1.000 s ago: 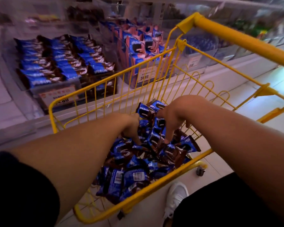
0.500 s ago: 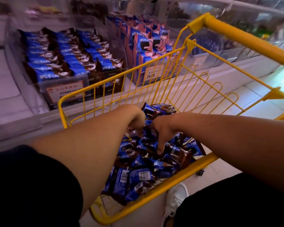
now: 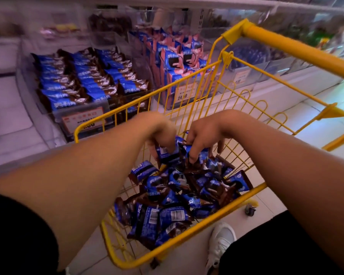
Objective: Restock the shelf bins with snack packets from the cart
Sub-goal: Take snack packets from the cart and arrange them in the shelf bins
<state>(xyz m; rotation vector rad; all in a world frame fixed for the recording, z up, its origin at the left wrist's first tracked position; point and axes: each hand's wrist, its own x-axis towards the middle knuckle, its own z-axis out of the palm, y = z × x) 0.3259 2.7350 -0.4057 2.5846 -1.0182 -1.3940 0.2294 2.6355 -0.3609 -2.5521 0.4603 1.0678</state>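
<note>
A yellow wire cart (image 3: 222,212) holds a heap of blue and brown snack packets (image 3: 179,197). Both my hands reach down into it from above. My left hand (image 3: 161,133) grips a blue packet (image 3: 166,155) lifted just above the heap. My right hand (image 3: 204,135) pinches more packets (image 3: 195,157) beside it, fingers curled down. Beyond the cart, a clear shelf bin (image 3: 48,114) holds rows of the same blue and brown packets (image 3: 81,84).
A second bin (image 3: 187,92) with pink and blue packets stands to the right, with a price tag. Further clear bins (image 3: 250,76) run along the shelf behind the cart handle (image 3: 298,48). My white shoe (image 3: 220,241) stands on the tiled floor by the cart.
Both hands have risen from the heap, lifting packets with them. The view has tilted, so the cart and shelf sit lower and further right in frame.
</note>
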